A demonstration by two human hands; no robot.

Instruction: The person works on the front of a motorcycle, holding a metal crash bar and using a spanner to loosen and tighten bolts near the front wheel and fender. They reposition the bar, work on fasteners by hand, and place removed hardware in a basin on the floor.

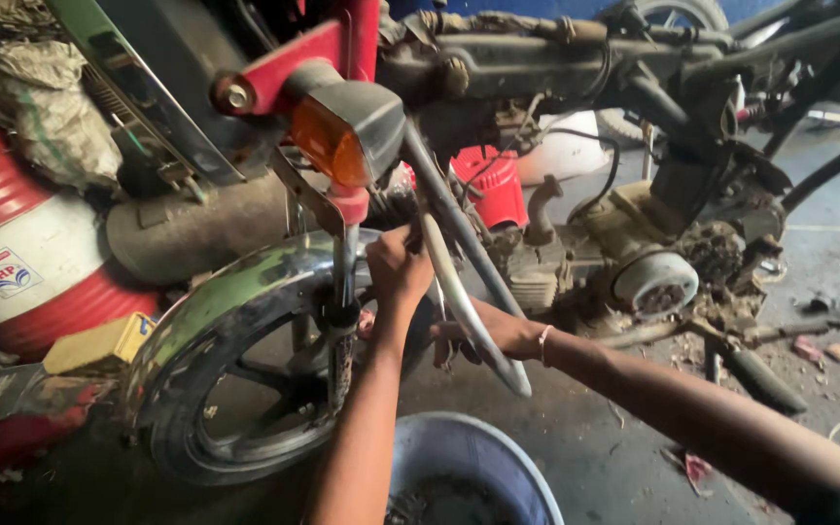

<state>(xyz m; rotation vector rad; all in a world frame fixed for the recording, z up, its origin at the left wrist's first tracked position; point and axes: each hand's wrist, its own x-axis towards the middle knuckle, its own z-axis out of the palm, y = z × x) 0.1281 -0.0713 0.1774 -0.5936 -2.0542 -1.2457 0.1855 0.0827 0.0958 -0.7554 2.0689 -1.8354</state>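
The bent chrome guard bar (469, 301) runs slanting from above the left hand (396, 270), closed around its top end, down past the right hand (498, 335), gripping lower behind it. Seemingly mid-fitting; next needs steadying. The front wheel (235, 389) sits just left, a grey tub (478, 457) below.

A large red drum (12, 262) with a broad white band is seen at the far left. On that white band a small square label (0, 272) is placed, white with a red border and a blue and red emblem. Just right of the drum, near the green mudguard (216, 292), a flat yellow box (99, 342) with a blue mark at one end is laid.
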